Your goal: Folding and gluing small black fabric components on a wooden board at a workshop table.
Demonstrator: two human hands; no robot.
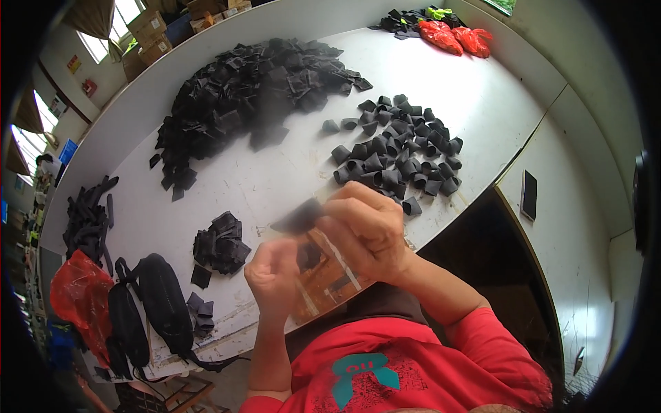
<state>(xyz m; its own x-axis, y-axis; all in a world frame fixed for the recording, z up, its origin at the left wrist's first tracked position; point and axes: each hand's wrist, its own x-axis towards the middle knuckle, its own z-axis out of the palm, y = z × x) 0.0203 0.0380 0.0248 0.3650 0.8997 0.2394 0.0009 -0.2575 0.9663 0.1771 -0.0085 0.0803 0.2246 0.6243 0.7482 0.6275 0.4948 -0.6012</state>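
My right hand (368, 230) pinches a flat black piece of fabric-like material (301, 216) above the near edge of the table, and the piece points to the left. My left hand (270, 270) is lower and to the left, apart from that piece. It is slightly blurred, its fingers curled together; whatever they may hold is hidden. Just beyond my right hand lies a spread of curled black pieces (396, 148). A small stack of flat black pieces (222, 242) lies left of my left hand. Under my hands is a brown board (327, 292) with pale strips of tape.
A large heap of flat black pieces (234, 86) covers the far left of the white table (275, 179). Black pouches (165, 303), a red plastic bag (79, 296) and black strips (89, 213) lie at left. Red bags (454, 38) sit far back; a phone (529, 195) lies right.
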